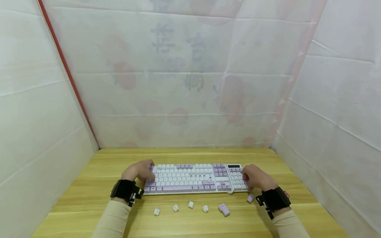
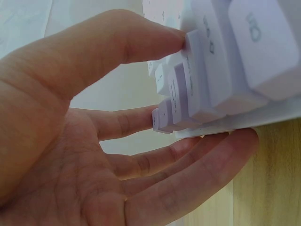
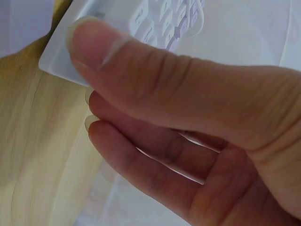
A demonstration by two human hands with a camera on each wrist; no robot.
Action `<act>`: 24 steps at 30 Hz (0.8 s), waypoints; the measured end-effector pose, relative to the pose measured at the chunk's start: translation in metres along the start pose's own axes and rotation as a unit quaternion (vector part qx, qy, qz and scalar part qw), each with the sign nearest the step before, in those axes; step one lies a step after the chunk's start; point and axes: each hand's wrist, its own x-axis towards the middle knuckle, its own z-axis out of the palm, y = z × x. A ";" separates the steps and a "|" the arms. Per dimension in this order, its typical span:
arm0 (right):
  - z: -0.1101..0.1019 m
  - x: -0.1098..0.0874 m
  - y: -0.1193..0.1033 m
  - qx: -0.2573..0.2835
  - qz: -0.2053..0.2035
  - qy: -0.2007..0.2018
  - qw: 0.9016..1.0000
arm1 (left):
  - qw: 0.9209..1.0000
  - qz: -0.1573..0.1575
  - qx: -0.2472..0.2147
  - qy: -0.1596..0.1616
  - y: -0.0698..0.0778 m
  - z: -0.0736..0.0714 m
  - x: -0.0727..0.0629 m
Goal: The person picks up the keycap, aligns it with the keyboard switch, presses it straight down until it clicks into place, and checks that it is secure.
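Observation:
A white and purple keyboard (image 1: 178, 180) lies crosswise on the table. My left hand (image 1: 140, 172) grips its left end. In the left wrist view the thumb (image 2: 155, 40) presses on the edge keys, and the other fingers (image 2: 197, 176) reach along and under the side. My right hand (image 1: 257, 177) holds the opposite end, its thumb (image 3: 96, 44) over the keyboard's corner and its fingertips below the edge. A white cable (image 1: 229, 178) is looped across the right part of the keyboard. Bare switch spots (image 1: 200, 176) show among the white keys.
In front of the keyboard lie several loose white keycaps (image 1: 190, 204). A larger purple keycap group (image 1: 224, 210) sits right of them, and a small purple keycap (image 1: 250, 198) lies near my right hand. White sheeting (image 1: 190, 99) walls the wooden table (image 1: 184, 228) at back and sides.

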 end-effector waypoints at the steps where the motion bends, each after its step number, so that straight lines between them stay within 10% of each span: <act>1: 0.000 0.001 -0.001 -0.001 -0.003 0.000 1.000 | 1.000 0.000 -0.002 0.000 -0.001 0.000 0.000; 24: 0.001 0.003 -0.006 -0.016 0.034 0.001 0.999 | 1.000 0.006 -0.005 -0.006 -0.001 0.000 0.000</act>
